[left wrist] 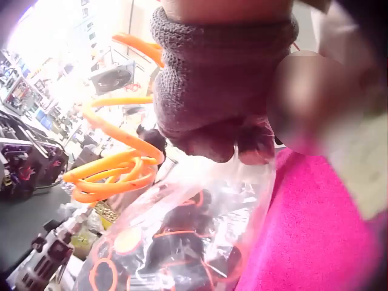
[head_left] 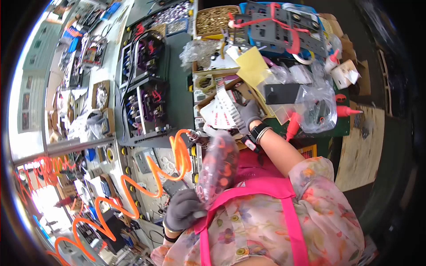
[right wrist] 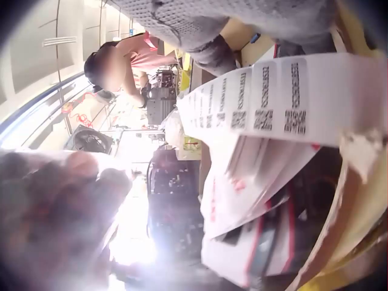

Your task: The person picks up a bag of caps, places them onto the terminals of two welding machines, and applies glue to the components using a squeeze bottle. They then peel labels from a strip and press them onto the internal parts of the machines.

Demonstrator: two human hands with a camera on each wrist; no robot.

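My left hand [head_left: 183,210], in a grey glove, grips the gathered top of a clear plastic bag [head_left: 218,164] holding round black and orange-red parts. In the left wrist view the bag [left wrist: 182,242] hangs below the curled fingers of the hand [left wrist: 206,103]. My right hand [head_left: 249,114], also gloved, is over a cardboard box at a strip of white labels [head_left: 228,104]. In the right wrist view the printed label strip [right wrist: 273,100] lies just under the glove [right wrist: 242,24], above white printed packets [right wrist: 242,182]; its fingertips are partly hidden.
A coiled orange hose [head_left: 153,170] hangs at the left. Behind it stand metal frames with wiring [head_left: 144,102]. Yellow paper [head_left: 253,66], a black box [head_left: 282,94], a clear bag [head_left: 317,108] and red-tipped bottles [head_left: 293,126] lie right of the cardboard box. Another person [right wrist: 136,57] works farther off.
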